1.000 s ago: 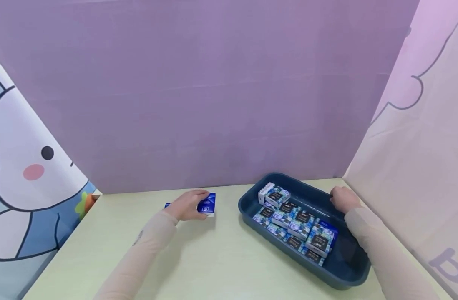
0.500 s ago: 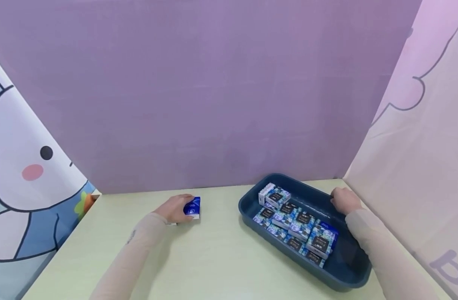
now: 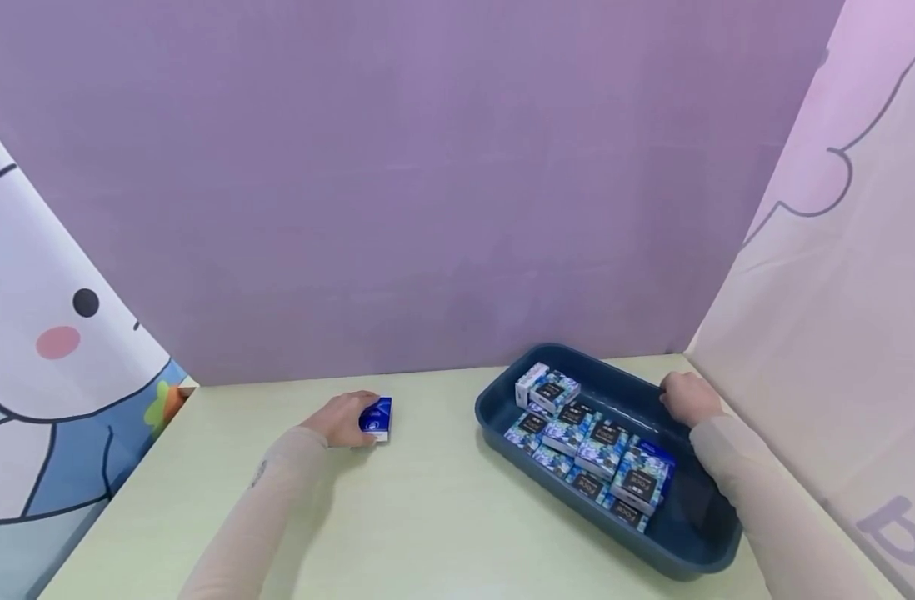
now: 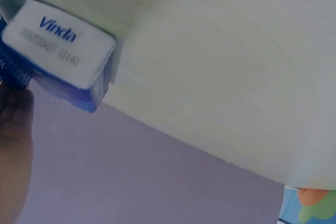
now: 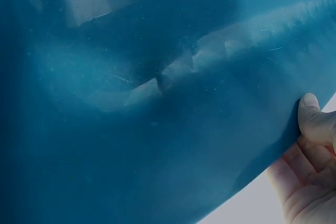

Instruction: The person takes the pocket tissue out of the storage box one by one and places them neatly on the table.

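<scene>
My left hand [image 3: 343,419] is on the table, left of the tray, with thumb and fingers around a blue tissue pack [image 3: 378,418]. In the left wrist view, a Vinda tissue pack [image 4: 60,43] turns its white end to the camera. Beside it, at the left edge, my fingertips [image 4: 20,98] touch another blue pack [image 4: 11,64], mostly cut off. My right hand [image 3: 688,398] grips the right rim of a dark blue tray [image 3: 697,533], thumb inside and fingers outside. Several floral tissue packs [image 3: 602,447] lie in the tray, partly stacked.
The pale table [image 3: 435,517] meets a purple backdrop [image 3: 442,208] at its far edge. A cartoon-printed cloth [image 3: 90,400] hangs at the left, and a pale cloth [image 3: 862,350] stands close behind the right forearm.
My left hand has moved left across the table with the blue tissue pack, toward another pack now hidden from the head view. My right hand and the tray have stayed in place.
</scene>
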The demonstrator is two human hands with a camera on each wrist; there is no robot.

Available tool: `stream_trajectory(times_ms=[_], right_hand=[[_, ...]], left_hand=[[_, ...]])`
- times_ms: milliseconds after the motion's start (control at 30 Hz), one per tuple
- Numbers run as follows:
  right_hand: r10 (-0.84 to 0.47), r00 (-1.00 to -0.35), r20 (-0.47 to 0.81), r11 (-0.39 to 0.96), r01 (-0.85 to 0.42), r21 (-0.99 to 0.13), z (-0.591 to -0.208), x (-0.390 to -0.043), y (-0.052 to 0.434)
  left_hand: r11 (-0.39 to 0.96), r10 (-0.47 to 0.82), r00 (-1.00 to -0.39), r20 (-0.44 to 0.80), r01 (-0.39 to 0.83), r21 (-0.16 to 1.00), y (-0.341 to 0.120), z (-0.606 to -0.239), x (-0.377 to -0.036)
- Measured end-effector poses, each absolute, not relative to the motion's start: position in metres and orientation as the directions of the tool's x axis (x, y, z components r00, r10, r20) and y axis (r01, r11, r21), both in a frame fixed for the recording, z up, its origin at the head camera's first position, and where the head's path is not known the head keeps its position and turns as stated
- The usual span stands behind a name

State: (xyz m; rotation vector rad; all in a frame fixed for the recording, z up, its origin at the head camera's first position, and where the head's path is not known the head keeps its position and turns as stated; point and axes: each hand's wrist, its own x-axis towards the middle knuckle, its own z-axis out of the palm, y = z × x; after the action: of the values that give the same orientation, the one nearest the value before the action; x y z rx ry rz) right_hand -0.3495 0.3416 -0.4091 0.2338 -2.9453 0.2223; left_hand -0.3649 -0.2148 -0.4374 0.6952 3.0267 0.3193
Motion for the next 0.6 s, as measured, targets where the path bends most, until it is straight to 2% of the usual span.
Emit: stream_trajectory(times_ms=[367,600], right_hand=[[-0.153,-0.965,0.213,0.972,-0.186,-0.143,-0.4104,-0.3456,0.3451],[-0.145,-0.973,0.18,0.977,-0.17,-0.131,-0.406,-0.3468,0.3409]], left_hand=[[0.878,0.431,-0.902,0.023,0.425,0.22,-0.2158,-0.4457,-0.3635],[0.888,0.404,-0.915,0.011,0.395,0.235,-0.2172,-0.4435,-0.3629]])
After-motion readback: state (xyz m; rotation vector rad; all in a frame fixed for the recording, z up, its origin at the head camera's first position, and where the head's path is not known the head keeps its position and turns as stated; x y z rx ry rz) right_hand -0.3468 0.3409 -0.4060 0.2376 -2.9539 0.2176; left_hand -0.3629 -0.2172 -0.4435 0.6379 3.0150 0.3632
